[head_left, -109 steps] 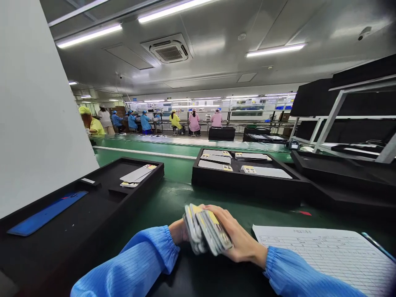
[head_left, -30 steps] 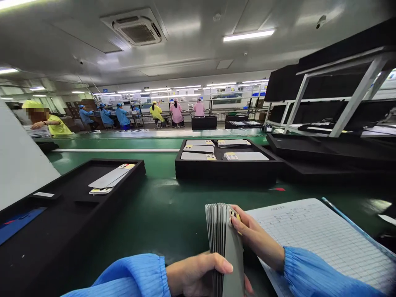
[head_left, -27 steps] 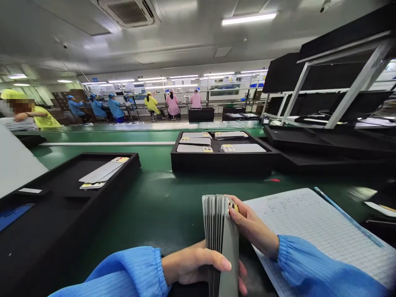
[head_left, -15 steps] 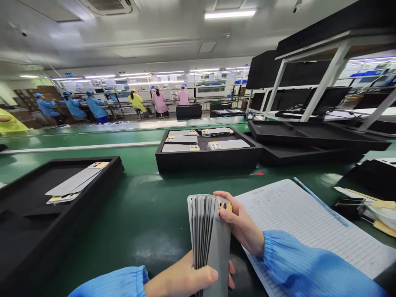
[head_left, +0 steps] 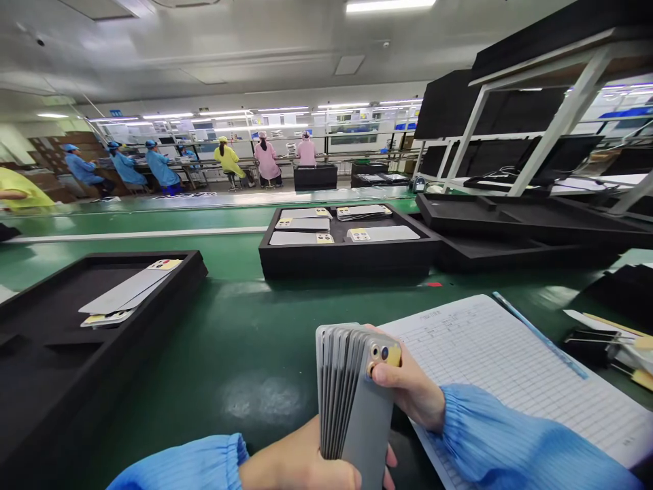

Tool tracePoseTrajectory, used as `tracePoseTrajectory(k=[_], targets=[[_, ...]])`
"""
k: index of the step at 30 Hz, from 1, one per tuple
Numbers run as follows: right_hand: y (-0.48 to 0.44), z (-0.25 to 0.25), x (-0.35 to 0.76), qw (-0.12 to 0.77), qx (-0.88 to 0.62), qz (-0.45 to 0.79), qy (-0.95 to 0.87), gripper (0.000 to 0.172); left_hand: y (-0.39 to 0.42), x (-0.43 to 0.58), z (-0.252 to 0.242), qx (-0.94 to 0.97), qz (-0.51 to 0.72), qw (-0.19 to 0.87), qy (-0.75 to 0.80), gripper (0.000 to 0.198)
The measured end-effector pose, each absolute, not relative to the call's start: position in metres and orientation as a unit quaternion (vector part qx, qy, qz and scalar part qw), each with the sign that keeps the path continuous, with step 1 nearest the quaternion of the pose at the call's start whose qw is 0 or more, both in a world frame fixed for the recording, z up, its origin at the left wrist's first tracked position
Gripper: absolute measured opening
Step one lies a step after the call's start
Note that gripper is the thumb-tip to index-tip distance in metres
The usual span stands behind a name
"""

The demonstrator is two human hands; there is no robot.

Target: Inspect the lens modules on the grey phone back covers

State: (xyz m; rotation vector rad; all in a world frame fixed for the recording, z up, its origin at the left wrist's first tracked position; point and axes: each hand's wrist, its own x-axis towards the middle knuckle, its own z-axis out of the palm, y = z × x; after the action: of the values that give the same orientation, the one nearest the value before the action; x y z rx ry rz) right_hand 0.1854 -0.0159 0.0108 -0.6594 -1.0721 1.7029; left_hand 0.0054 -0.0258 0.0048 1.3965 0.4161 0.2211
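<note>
A stack of silvery-grey phone back covers [head_left: 364, 422] stands upright between my hands, fanned slightly apart at the top. My left hand [head_left: 306, 463] wraps round its lower part, thumb across the front and fingertips showing at the right side. At the upper right corner, my right hand [head_left: 413, 384] pinches the stack, its thumb just below the camera rings and yellow patch of the front cover; its other fingers are mostly hidden behind. Under my right forearm lies a gridded paper sheet [head_left: 474, 347] with handwriting.
A black tray [head_left: 347, 262] with several covers stands ahead. Another black tray [head_left: 168, 292] holds a few covers at left. Empty-looking black trays [head_left: 510, 218] are stacked at right, beside a white-framed shelf [head_left: 541, 129]. A blue pen [head_left: 541, 335] lies on the sheet. Co-workers [head_left: 163, 167] sit far off.
The top of the stack has tilted towards the right, and the covers fan out a little more. My right thumb stays by the camera rings. The view has shifted slightly.
</note>
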Motion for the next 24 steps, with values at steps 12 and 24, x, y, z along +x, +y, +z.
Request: tracePoseTrajectory(k=[12,24], targets=[[-0.015,0.015,0.188,0.497,-0.261,0.692,-0.454,0.032,-0.024,0.007,0.002,0.612,0.098,0.762,0.191,0.064],[-0.014,0.021,0.192,0.531,-0.319,0.635,-0.461,0.039,-0.021,0.01,0.003,0.527,0.101,0.822,0.192,0.056]])
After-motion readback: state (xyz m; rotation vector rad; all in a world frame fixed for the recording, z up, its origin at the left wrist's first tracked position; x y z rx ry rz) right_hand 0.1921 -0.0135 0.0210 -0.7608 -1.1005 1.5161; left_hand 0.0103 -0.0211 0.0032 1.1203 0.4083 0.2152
